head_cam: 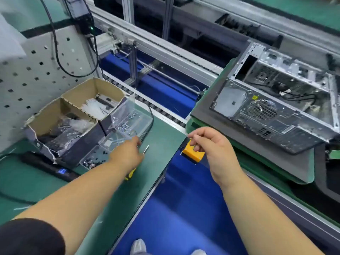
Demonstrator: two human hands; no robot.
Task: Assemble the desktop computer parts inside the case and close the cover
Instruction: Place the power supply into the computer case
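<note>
Yellow plastic block (193,153) pinched in right hand (211,146); left hand (127,153), grip unclear, should pick one screw from clear tray (145,118) cleanly.

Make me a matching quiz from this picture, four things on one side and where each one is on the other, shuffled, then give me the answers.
Things:
1. Orange block
2. Computer case
3. Cardboard boxes
4. Screwdriver

Places:
A. Lying on the green bench, by the left hand
B. On the pallet at the right, side open
C. Held in the right hand
D. At the left, in front of the pegboard

Pairs: 1-C, 2-B, 3-D, 4-A
</note>
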